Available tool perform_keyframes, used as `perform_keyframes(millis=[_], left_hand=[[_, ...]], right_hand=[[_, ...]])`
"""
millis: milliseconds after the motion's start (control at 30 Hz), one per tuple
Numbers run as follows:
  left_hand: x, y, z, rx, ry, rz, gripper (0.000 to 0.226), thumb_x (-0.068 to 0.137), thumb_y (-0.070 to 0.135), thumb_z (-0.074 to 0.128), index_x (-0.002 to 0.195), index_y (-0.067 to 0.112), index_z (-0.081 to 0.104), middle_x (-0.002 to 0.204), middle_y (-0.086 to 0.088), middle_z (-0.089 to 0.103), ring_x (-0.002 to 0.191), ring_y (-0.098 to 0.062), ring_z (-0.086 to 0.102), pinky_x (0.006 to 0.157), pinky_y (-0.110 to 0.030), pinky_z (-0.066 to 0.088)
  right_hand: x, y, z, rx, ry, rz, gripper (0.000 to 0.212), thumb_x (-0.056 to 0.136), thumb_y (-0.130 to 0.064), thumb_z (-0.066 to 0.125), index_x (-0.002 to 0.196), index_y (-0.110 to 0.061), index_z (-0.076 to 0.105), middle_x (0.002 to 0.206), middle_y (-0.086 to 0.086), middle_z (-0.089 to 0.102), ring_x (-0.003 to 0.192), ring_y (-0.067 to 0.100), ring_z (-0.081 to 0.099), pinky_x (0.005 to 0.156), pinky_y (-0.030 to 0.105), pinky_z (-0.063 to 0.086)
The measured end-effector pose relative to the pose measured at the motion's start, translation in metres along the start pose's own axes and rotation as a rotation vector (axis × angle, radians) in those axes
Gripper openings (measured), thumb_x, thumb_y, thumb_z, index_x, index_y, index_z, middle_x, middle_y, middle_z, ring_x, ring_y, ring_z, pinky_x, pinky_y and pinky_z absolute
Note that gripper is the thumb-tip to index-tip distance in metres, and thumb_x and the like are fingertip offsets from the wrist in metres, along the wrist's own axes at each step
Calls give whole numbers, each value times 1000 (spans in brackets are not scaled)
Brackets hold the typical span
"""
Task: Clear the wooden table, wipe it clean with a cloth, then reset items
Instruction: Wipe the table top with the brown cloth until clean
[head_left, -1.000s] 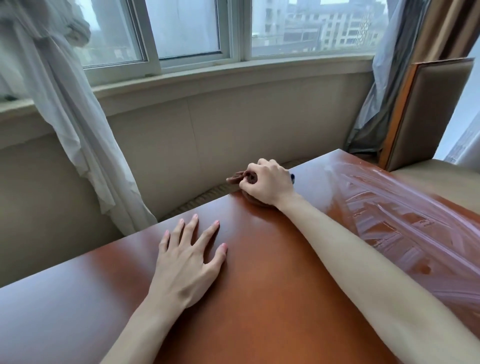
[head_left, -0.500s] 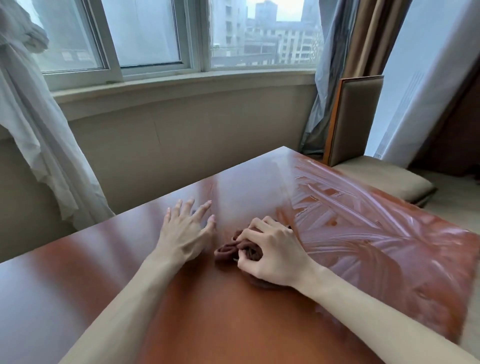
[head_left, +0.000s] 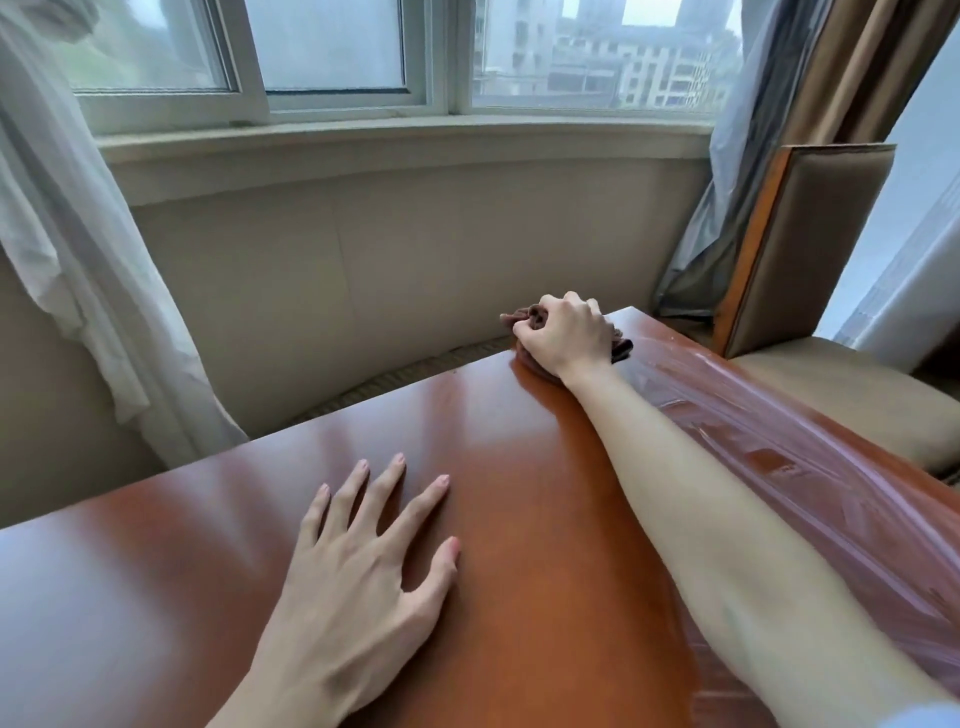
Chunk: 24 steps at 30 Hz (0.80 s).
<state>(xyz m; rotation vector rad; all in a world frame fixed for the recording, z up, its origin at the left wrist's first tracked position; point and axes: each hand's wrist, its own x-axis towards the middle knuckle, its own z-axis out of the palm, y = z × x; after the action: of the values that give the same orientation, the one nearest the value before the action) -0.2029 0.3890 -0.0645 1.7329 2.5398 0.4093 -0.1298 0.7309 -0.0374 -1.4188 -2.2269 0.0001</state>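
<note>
The reddish-brown wooden table (head_left: 519, 467) fills the lower half of the view. My right hand (head_left: 566, 335) reaches to its far edge and grips a bunched brown cloth (head_left: 524, 315), which pokes out past my fingers and under my palm. Wet wipe streaks shine on the table's right part. My left hand (head_left: 358, 577) lies flat on the tabletop nearer to me, fingers spread and holding nothing.
A tan upholstered chair (head_left: 810, 249) stands at the table's far right corner, its seat beside the edge. A white curtain (head_left: 67, 260) hangs at the left, brown and grey curtains at the right. The window wall runs close behind the table's far edge.
My right hand has pushed the cloth from the middle of the table out to the far edge. My left hand stays flat on the tabletop.
</note>
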Motion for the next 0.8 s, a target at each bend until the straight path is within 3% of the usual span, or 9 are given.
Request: perform_keyframes(millis=[100, 200, 400, 600, 700, 800], left_hand=[[0, 0, -2, -8, -1, -6, 66, 84, 75, 2, 149, 65, 8, 166, 21, -1, 153, -7, -11, 124, -36, -7], [-1, 2, -4, 3, -18, -8, 69, 84, 74, 1, 152, 61, 8, 167, 18, 2, 154, -9, -8, 125, -38, -5], [0, 2, -4, 5, -70, 14, 74, 84, 73, 7, 154, 53, 18, 168, 7, 13, 155, -20, 3, 125, -45, 1], [0, 0, -4, -5, -73, 38, 64, 95, 68, 21, 156, 48, 22, 168, 3, 14, 155, -24, 6, 125, -48, 2], [-2, 0, -6, -37, -74, 45, 71, 88, 69, 17, 156, 48, 24, 168, 3, 15, 155, -23, 7, 125, -47, 3], [-2, 0, -6, -41, -57, 47, 70, 88, 69, 18, 155, 49, 24, 168, 4, 16, 155, -22, 6, 125, -46, 3]], right_hand=[[9, -1, 3, -6, -17, 15, 37, 86, -52, 57, 100, -21, 72, 103, 8, 63, 105, 38, 57, 83, 41, 43], [-28, -2, -13, 4, -28, -40, 34, 85, -51, 58, 97, -22, 70, 101, 4, 61, 104, 35, 56, 77, 39, 40], [-185, -10, -84, 65, -90, -199, 33, 82, -56, 56, 93, -28, 71, 93, -3, 63, 95, 27, 59, 74, 36, 44], [-336, -17, -145, 95, -16, -285, 27, 79, -52, 55, 88, -30, 68, 89, -8, 60, 87, 22, 57, 79, 36, 50], [-323, -17, -143, 87, -39, -278, 28, 78, -55, 54, 88, -32, 68, 87, -10, 59, 87, 21, 57, 76, 34, 48], [-258, -14, -119, 56, -60, -202, 30, 81, -56, 55, 88, -29, 67, 88, -6, 60, 90, 25, 59, 72, 34, 46]])
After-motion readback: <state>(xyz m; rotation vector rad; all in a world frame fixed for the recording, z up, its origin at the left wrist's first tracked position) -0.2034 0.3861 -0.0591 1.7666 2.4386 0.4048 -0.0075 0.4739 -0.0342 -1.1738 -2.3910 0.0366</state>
